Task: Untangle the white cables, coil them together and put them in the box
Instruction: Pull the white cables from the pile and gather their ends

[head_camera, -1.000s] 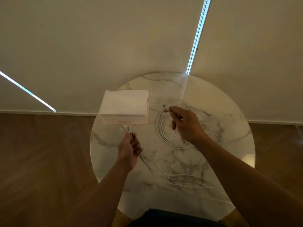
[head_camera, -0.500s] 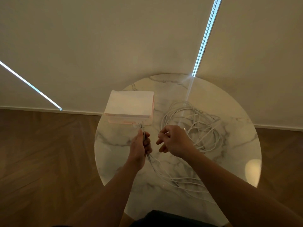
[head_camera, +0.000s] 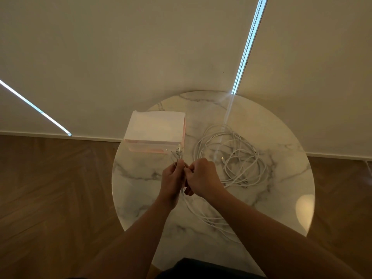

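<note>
near the box [head_camera: 155, 125], left hand [head_camera: 172, 183] and right hand [head_camera: 203, 178] grip cable ends [head_camera: 178, 153] beside tangle [head_camera: 231, 158].

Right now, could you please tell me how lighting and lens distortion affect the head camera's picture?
Head view: dim, warm light; two bright strips on the wall blow out; a glare patch sits near the right edge of the marble table; the white cables blend into its pale top; the wide-angle lens bows the skirting; connector tips above the left hand look soft.
</note>
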### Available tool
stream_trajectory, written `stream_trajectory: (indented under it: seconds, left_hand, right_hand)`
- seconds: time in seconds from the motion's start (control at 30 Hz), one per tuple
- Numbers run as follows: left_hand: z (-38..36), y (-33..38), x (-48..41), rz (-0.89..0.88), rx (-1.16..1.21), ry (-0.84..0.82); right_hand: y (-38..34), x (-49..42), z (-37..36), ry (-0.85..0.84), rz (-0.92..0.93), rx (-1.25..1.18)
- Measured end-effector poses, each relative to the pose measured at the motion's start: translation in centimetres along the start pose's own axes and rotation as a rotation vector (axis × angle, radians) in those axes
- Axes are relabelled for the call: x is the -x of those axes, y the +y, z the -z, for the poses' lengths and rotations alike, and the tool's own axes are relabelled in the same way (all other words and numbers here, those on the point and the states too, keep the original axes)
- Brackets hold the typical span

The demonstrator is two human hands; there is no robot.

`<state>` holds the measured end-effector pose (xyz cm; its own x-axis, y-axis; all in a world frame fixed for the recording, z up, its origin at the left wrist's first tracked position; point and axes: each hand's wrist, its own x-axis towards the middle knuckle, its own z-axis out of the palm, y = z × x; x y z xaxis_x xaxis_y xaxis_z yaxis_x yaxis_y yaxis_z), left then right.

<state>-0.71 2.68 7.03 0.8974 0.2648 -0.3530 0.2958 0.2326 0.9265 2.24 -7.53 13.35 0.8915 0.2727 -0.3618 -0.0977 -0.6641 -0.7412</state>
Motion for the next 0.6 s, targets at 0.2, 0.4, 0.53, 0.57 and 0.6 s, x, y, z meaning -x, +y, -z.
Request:
stream_trajectory:
  seconds: [0.2, 0.4, 0.53, 0.57, 0.6]
  left_hand:
    - [0.0, 0.1, -0.4, 0.074, 0.066, 0.13]
    - [-0.2, 0.4, -0.7, 0.216, 0.318, 0.177]
    - [-0.3, 0.2, -0.7, 0.301, 0.49, 0.178]
    - [-0.1, 0.1, -0.9, 0.312, 0.516, 0.185]
    - [0.2, 0.0, -1.1, 0.32, 0.533, 0.192]
  right_hand:
    - [1.1, 0.5, 0.6, -0.065, 0.092, 0.494]
    - [3.4, 1.4, 1.6, -0.4, 0.194, 0.738]
    - [5.4, 1.7, 1.8, -0.321, 0.225, 0.797]
    - [6.1, 1.8, 1.9, -0.293, 0.235, 0.797]
    - [7.1, 1.9, 1.9, -0.259, 0.262, 0.8]
